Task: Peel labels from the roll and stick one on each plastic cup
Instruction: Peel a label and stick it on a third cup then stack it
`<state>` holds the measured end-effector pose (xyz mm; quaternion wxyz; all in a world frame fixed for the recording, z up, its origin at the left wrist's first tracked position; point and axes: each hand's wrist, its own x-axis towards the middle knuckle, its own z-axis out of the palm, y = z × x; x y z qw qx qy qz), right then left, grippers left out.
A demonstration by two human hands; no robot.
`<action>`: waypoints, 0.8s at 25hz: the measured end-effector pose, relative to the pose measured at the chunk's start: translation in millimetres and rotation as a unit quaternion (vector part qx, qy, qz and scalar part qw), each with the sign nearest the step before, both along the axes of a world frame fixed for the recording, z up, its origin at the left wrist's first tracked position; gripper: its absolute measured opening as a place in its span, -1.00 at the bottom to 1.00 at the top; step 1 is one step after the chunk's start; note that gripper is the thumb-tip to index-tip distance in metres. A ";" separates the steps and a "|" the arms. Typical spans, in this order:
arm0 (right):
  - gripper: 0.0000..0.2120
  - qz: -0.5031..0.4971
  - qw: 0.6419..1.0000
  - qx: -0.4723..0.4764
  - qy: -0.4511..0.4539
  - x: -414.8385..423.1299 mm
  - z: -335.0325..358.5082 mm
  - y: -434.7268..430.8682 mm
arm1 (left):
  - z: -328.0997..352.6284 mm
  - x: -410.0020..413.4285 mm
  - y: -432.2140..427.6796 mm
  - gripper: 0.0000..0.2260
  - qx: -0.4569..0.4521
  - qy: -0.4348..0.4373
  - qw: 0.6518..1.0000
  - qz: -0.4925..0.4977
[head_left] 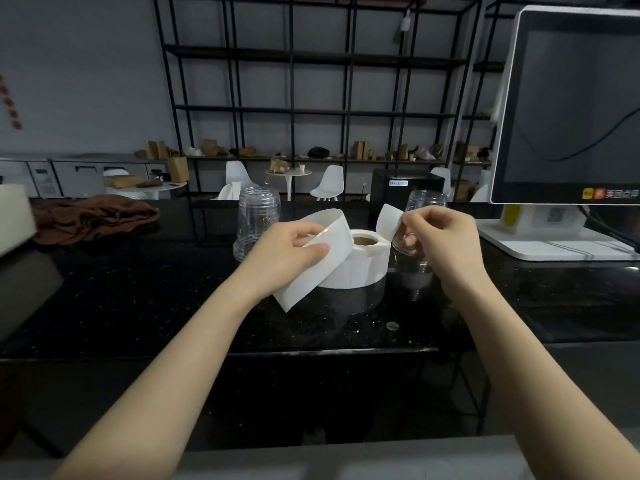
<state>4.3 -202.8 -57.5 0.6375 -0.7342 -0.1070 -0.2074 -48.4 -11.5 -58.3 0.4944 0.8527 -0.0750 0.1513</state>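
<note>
A white label roll point(360, 268) stands on the black counter point(138, 299). My left hand point(287, 251) pinches the loose backing strip point(322, 258) that curls up from the roll. My right hand point(440, 233) pinches a single peeled white label point(389, 220) by its edge, just left of an upside-down clear plastic cup point(424, 209) standing behind that hand. A second upside-down clear cup point(256, 220) stands behind my left hand, apart from it.
A white point-of-sale screen point(571, 109) on its stand fills the right side of the counter. A brown cloth point(93, 216) lies at the back left, and a pale box edge point(14, 220) sits at far left. A black printer point(405, 188) is behind the roll.
</note>
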 end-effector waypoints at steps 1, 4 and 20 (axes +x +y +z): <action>-0.81 0.001 1.000 0.006 -0.003 0.1 0.4 1.0 | 1.7 -0.8 -0.6 -0.89 0.020 0.000 1.000 0.004; -0.83 0.016 1.000 0.018 -0.012 0.0 0.9 10.1 | 8.2 3.6 4.3 -0.75 0.030 -0.043 0.996 0.067; -0.86 0.055 0.997 0.046 -0.035 -3.4 -2.7 41.5 | 11.1 79.5 82.2 -0.35 -0.099 0.018 0.980 0.169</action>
